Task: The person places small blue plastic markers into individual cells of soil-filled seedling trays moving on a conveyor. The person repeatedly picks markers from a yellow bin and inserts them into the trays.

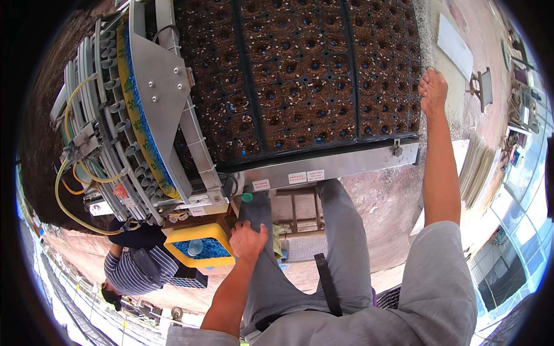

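Observation:
Black plastic seedling trays [303, 82] full of brown soil lie side by side on a metal-framed seeding machine, with blue seeds in many of the dimpled cells. My right hand [434, 88] is at the far right edge of the trays, its fingers curled; whether it grips the tray edge or anything else cannot be told. Near my thigh, my left hand [249, 240] hangs beside the yellow-rimmed container [230, 247] of blue seeds, its fingers loosely bent and apart, with nothing seen in it. A small clear cup [195, 247] stands among those seeds.
To the left, the machine's seeding head [160, 82] carries metal tubes and yellow hoses [60, 190]. A metal rail [329, 166] runs along the trays' near side. A person in a striped shirt [138, 268] is at the lower left. A stool [484, 88] and stacked flat sheets [476, 168] are at the right.

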A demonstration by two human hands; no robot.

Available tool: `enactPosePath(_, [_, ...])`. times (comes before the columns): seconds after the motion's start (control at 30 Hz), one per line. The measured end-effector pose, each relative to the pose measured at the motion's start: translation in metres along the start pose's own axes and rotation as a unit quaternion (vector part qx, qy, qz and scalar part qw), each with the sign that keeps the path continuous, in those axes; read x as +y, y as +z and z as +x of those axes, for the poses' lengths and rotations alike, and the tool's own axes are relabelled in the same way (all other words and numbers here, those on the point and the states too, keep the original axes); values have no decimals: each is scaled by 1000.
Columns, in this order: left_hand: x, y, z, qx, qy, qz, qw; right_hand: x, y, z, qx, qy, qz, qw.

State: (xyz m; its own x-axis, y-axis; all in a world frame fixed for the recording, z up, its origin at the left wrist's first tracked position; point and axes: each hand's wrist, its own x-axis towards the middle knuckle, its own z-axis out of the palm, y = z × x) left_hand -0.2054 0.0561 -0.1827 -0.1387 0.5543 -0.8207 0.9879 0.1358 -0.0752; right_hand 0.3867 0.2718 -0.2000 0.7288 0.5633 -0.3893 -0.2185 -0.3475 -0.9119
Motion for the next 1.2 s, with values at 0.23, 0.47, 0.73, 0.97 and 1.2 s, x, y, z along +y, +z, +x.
enactPosePath(0.23, [3, -15, 0, -24, -11, -4, 1000, 15, 114, -109, -198, 169, 194, 946])
enactPosePath(0.47, [0, -12, 1, -25, -14, 8, 1000, 31, 216, -175, -264, 229, 258, 901])
enactPosePath(0.73, [-10, -2, 5, 0, 4, 20, 1000, 40, 258, -200, -250, 251, 261, 898])
enactPosePath(0.97, [-13, -3, 8, 7, 9, 15, 1000, 58, 246, -208, -214, 208, 122, 947])
enactPosePath(1.2, [-14, -5, 10, -7, 9, 8, 1000, 94, 254, -226, -220, 103, -78, 967])
